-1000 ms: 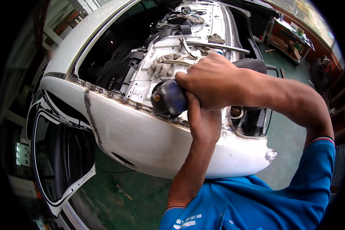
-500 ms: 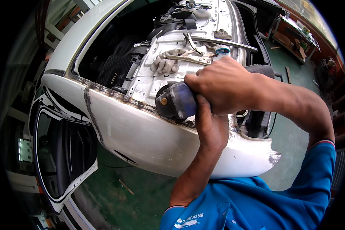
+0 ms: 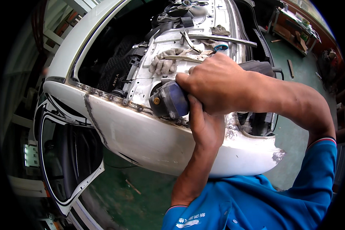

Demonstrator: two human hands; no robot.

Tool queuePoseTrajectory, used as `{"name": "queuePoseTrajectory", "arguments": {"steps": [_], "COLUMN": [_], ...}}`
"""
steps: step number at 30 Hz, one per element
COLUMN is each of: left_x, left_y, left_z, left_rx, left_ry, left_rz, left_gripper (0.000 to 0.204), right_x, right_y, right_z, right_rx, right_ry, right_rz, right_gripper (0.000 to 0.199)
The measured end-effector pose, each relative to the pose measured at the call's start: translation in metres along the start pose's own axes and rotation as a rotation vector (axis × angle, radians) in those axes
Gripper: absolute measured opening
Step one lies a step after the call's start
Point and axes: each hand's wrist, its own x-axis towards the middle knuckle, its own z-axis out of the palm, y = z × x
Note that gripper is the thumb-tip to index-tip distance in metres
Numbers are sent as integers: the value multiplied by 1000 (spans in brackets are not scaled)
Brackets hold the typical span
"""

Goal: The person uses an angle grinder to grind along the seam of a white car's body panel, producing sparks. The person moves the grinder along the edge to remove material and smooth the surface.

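Main risk, my read: head of the power tool (image 3: 170, 100) kicks or skates off the seam (image 3: 115, 99). Tool sits at the top edge of the white panel (image 3: 149, 138), head over that rough, brown-marked line. Likely cause: uneven edge catching it, or me leaning too hard at an angle. A skid could score the panel. Also, both hands are bare, so a slip could put knuckles on raw edges. Grey gloves (image 3: 165, 66) and a metal bar (image 3: 233, 40) lie loose just beyond; a swing that way could snag cloth. Can't tell if it's running or touching metal; underside is hidden.

Grip: my right hand (image 3: 218, 84) is clenched over the top of the tool body; my left hand (image 3: 209, 128) grasps it from the near side, thumb up. Left fingers hidden, so can't judge how tight.
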Motion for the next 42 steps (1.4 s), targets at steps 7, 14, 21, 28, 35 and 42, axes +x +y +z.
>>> {"name": "queuePoseTrajectory", "arguments": {"steps": [7,14,21,28,35,42], "left_x": [-5,-7,-12,-7,-20,-20], "left_y": [4,-13,-10,7,-15,-19], "left_z": [-7,1,-2,-11,-2,12], "left_rx": [41,-16,23,49,-43,-85], "left_ry": [-26,-16,2,-30,-22,-40], "left_rz": [29,-34,5,30,-48,-184], "left_gripper": [60,59,58,60,64,66], "right_x": [7,-15,-11,8,-12,-34], "right_y": [-4,3,0,-9,-10,-4], "right_z": [8,3,7,5,-10,-18], "right_rx": [3,-52,19,-3,-70,-92], "right_ry": [3,-10,-28,3,-144,-237], "right_rz": [-10,27,10,-26,22,138], "right_gripper": [25,27,28,27,25,42]}}
